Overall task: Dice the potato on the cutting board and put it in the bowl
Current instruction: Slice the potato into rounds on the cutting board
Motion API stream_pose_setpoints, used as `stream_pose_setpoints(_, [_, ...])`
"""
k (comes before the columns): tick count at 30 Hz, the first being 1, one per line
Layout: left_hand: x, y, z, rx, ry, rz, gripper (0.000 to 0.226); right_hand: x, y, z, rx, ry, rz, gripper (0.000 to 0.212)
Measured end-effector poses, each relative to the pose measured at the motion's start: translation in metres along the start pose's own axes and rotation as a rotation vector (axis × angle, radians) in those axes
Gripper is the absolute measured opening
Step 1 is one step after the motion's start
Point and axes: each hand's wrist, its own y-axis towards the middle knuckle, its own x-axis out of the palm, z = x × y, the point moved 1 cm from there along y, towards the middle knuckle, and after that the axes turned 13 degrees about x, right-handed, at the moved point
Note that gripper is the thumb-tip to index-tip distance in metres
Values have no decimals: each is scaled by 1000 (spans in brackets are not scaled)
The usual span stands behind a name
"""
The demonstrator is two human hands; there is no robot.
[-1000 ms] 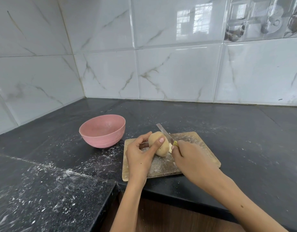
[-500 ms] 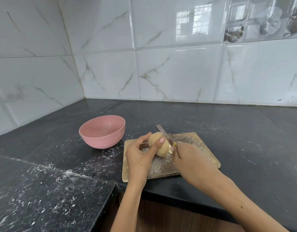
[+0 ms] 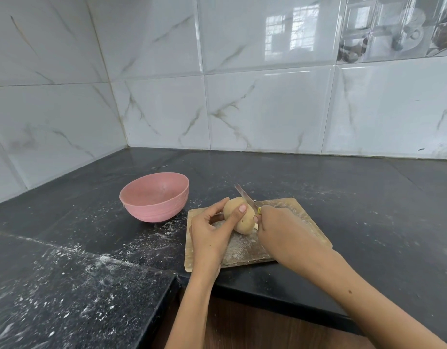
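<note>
Black stone table bears a wooden cutting board, where the left hand grips the tan oval potato steady for the right hand's clasped steel knife, pink plastic bowl waiting at ten o'clock.

Home kitchen, black stone counter, marble-look wall tiles, floury cutting board

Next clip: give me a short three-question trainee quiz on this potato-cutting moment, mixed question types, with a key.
1. True or false: the bowl already holds potato pieces.
2. Which hand holds the knife: A) left B) right?
3. Fill in: the left hand steadies the potato on the ____.

Key:
1. False; it looks empty.
2. B; the right hand has its grip on the handle.
3. Board.
</note>
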Motion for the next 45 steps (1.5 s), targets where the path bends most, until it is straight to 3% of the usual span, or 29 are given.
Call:
stream_pose_setpoints(15, [5, -1, 0, 41, -2, 18, 50, -14, 5, -8, -98, -183, -91, 36])
stream_pose_setpoints(23, [4, 4, -6, 27, 7, -1, 57, -2, -5, 16, -53, -220, -94, 26])
stream_pose_setpoints(30, [3, 3, -7, 6, -15, 11, 60, -15, 7, -10, -68, -247, -174, 22])
stream_pose_setpoints(33, [3, 4, -7, -1, -17, -7, 54, -12, -4, -1, -62, -226, -141, 5])
stream_pose_setpoints(37, [2, 3, -6, 29, 8, -26, 58, -3, -15, 10, -80, -244, -70, 4])
stream_pose_setpoints(45, [-1, 1, -3, 41, 40, 2, 65, -5, -5, 13, -63, -193, -108, 11])
